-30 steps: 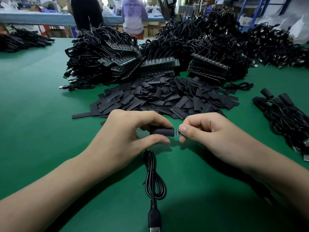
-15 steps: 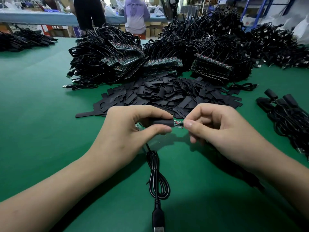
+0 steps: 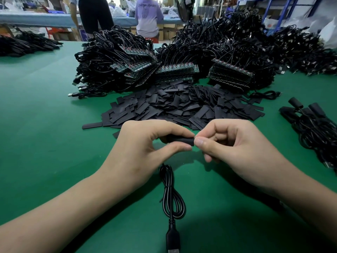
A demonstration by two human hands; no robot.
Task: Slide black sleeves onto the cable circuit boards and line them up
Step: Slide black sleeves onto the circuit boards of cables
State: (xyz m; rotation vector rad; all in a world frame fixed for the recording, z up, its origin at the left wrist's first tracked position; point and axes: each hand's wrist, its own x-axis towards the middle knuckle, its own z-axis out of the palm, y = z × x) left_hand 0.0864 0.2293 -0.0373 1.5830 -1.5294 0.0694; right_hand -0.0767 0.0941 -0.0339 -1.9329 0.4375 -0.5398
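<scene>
Bright, even light falls from above and ahead, casting soft-edged shadows toward the viewer under the left hand, the right hand and both forearms on the green table. The sleeve pinched between the hands reads as flat black with hardly any detail, while the cable carries thin white glints (its metal plug tip shines too). Daylight at the far top is blown out. Wide-angle bending tilts the blue shelving, and the background is soft.
</scene>
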